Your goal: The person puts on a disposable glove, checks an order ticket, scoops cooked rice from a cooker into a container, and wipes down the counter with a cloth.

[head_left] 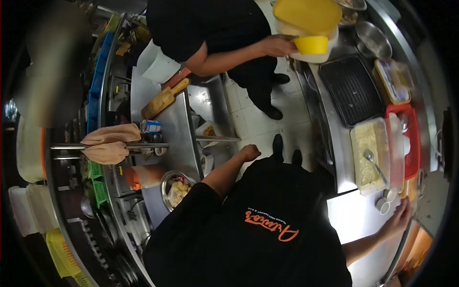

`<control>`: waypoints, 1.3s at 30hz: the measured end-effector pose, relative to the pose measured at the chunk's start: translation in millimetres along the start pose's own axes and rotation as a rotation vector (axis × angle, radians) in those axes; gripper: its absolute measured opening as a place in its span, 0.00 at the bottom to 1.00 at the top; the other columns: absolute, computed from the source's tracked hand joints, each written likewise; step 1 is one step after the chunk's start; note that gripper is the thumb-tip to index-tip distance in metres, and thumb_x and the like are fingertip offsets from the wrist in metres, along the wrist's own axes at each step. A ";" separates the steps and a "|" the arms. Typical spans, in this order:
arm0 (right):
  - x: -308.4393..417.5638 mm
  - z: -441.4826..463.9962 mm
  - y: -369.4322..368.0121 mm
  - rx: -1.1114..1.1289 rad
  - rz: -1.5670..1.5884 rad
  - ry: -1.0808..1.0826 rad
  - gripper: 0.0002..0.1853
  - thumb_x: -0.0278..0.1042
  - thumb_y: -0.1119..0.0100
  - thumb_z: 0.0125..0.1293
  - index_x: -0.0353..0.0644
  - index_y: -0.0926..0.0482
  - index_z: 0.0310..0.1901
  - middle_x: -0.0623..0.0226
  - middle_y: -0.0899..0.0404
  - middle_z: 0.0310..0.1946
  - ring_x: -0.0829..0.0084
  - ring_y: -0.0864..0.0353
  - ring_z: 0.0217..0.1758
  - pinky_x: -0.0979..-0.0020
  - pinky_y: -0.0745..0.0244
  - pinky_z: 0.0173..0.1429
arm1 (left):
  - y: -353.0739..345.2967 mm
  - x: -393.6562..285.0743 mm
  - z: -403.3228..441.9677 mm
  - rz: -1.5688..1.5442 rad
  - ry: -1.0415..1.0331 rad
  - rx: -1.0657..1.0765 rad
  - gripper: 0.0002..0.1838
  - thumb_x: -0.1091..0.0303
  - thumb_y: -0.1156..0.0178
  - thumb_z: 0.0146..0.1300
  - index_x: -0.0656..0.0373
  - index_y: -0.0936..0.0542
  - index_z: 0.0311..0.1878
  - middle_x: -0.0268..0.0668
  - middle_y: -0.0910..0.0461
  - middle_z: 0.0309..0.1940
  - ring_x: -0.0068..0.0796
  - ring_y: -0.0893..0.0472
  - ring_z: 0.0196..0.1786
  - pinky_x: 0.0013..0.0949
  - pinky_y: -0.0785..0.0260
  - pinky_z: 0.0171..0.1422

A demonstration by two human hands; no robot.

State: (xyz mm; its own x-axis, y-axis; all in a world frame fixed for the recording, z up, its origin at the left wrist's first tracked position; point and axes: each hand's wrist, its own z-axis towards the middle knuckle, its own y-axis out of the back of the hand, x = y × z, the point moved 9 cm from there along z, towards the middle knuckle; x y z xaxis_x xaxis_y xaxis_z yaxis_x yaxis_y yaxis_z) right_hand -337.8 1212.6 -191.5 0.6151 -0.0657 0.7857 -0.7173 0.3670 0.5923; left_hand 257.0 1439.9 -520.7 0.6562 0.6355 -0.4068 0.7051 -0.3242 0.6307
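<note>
My left hand [250,152] hangs over the tiled floor with its fingers curled in, and nothing shows in it. My right hand [399,218] reaches over the right-hand counter, fingers stretched toward its far edge. Just left of those fingertips are two small white cups [383,206]. Beyond them, a clear tub [359,143] holds a pale, creamy food with a metal spoon [375,165] lying in it. Beside the tub is a red tray [412,143] with white items inside.
A co-worker in black holds a yellow container [313,45] near a white bucket with a yellow lid [308,14]. A black ridged tray [351,88] and metal bowl [373,40] line the right counter. At left are a wooden paddle [162,101], food bowl [165,189] and cloths [110,136].
</note>
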 end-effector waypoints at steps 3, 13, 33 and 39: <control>16.3 -31.5 -40.3 0.141 -0.033 -0.020 0.14 0.35 0.44 0.69 0.33 0.20 0.48 0.70 0.20 0.38 0.82 0.27 0.36 0.82 0.33 0.38 | 2.8 51.3 61.1 -0.059 0.037 -0.034 0.22 0.53 0.46 0.56 0.65 0.18 0.37 0.53 0.19 0.39 0.56 0.22 0.45 0.48 0.30 0.51; 212.7 -9.4 -70.1 -0.076 -0.227 0.297 0.08 0.28 0.40 0.60 0.35 0.18 0.39 0.59 0.18 0.32 0.71 0.19 0.35 0.72 0.26 0.41 | 20.6 119.4 93.3 -0.963 0.172 0.001 0.21 0.55 0.42 0.62 0.60 0.26 0.52 0.40 0.21 0.39 0.32 0.21 0.36 0.34 0.30 0.36; -4.2 -1.3 -115.5 0.291 -0.850 0.293 0.14 0.34 0.35 0.53 0.46 0.18 0.44 0.59 0.26 0.35 0.58 0.23 0.41 0.58 0.26 0.44 | 29.5 50.5 155.8 -0.772 -0.056 0.175 0.14 0.57 0.43 0.64 0.58 0.25 0.42 0.35 0.23 0.29 0.26 0.25 0.27 0.31 0.34 0.28; 27.5 -8.1 -61.7 0.015 -0.555 -0.009 0.15 0.38 0.30 0.50 0.45 0.17 0.41 0.59 0.26 0.30 0.57 0.23 0.34 0.59 0.27 0.41 | 42.9 -28.1 166.0 -0.721 0.022 0.227 0.21 0.54 0.42 0.64 0.56 0.27 0.55 0.36 0.21 0.41 0.30 0.21 0.40 0.36 0.30 0.43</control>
State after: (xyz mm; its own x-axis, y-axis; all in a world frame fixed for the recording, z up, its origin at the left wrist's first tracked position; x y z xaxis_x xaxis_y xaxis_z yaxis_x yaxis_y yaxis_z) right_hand -274.0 1195.6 -207.9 0.8995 -0.2529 0.3564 -0.2910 0.2617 0.9202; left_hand 313.5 1291.8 -591.9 0.0079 0.7582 -0.6519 0.9973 0.0420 0.0610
